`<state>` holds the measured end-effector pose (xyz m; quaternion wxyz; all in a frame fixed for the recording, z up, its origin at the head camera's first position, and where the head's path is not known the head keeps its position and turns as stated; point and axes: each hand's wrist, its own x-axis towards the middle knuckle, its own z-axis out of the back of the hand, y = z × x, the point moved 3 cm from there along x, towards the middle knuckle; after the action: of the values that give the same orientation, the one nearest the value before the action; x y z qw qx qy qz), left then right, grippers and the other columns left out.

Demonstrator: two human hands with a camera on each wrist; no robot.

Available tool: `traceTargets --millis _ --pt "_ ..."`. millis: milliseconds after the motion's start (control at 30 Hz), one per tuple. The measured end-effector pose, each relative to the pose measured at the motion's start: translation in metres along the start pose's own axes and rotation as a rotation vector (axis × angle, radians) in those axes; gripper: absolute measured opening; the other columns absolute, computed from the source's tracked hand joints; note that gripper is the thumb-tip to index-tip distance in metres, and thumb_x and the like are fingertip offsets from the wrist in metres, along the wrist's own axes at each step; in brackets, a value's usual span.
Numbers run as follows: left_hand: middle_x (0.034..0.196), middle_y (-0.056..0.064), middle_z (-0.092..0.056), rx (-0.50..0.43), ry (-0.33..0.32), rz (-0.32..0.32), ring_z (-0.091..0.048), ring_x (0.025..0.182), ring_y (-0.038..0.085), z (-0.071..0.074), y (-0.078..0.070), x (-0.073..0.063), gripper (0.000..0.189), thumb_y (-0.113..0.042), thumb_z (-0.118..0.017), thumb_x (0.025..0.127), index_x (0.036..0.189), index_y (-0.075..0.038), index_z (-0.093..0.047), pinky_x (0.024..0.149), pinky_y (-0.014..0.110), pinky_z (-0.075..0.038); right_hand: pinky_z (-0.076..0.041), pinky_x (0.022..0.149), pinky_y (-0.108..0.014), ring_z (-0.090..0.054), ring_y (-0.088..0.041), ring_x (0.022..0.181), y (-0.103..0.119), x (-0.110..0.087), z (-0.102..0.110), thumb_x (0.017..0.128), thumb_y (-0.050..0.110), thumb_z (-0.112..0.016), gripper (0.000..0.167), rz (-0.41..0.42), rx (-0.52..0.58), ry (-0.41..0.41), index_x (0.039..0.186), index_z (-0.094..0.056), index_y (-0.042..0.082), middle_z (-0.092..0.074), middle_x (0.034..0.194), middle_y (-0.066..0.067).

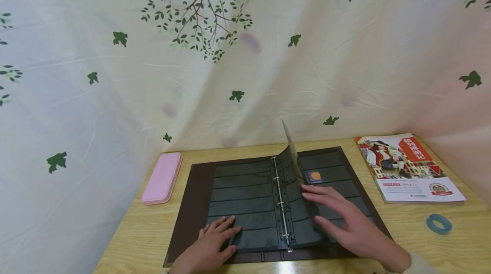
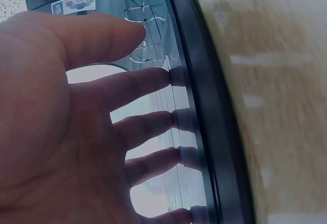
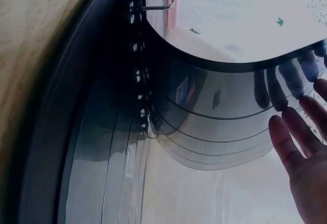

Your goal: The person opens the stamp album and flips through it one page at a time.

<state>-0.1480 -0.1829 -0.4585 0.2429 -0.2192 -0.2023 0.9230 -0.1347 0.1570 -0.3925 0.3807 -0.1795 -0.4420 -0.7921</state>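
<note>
A dark ring-bound stamp album [image 1: 178,206] lies spread on the table, its black pages divided into clear strip pockets. My left hand [image 1: 210,243] rests palm down on the lower left page, fingers spread. One page [image 1: 292,154] stands raised near the metal rings [image 1: 281,206]. Against that raised page my right hand [image 1: 347,218] holds its fingers nearly straight. The page bends in a curve [image 3: 214,127] in the right wrist view, mirroring the fingertips. A small purple stamp with an orange disc [image 1: 315,176] sits in a pocket of the right page.
A pink case [image 1: 163,178] lies left of the album. To the right are an illustrated book [image 1: 406,167] and a blue roll of tape [image 1: 439,224]. A pale curtain with leaf prints [image 1: 215,108] hangs behind the wooden table [image 1: 130,231].
</note>
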Motion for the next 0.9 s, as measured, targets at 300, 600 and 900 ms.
traceTargets --millis 300,600,900 --pt "0.152 0.001 -0.028 -0.004 -0.006 -0.005 -0.022 0.138 0.033 0.0 -0.002 0.0 0.05 -0.046 -0.049 0.096 0.142 -0.027 -0.045 0.097 0.069 -0.02 -0.038 0.094 -0.018 -0.039 -0.021 0.13 -0.003 0.006 -0.003 0.084 0.002 -0.071 0.059 -0.055 -0.037 0.008 0.137 -0.051 0.018 -0.043 0.143 -0.002" --pt "0.152 0.0 -0.028 -0.008 -0.007 -0.001 -0.021 0.138 0.033 0.0 -0.002 0.0 0.05 -0.046 -0.049 0.096 0.142 -0.028 -0.045 0.097 0.069 -0.02 -0.048 0.083 -0.03 -0.051 -0.016 0.117 -0.005 0.012 -0.013 0.086 0.01 -0.071 0.059 -0.111 0.05 0.033 0.139 -0.047 0.012 -0.049 0.137 -0.003" --pt "0.152 0.002 -0.029 0.005 -0.027 -0.016 -0.023 0.137 0.034 0.0 -0.001 0.001 0.049 -0.045 -0.049 0.097 0.142 -0.027 -0.046 0.096 0.069 -0.021 -0.05 0.078 -0.033 -0.053 -0.013 0.101 -0.012 0.015 -0.026 0.081 0.035 -0.075 0.06 -0.293 -0.007 0.021 0.134 -0.05 0.02 -0.052 0.123 0.006"
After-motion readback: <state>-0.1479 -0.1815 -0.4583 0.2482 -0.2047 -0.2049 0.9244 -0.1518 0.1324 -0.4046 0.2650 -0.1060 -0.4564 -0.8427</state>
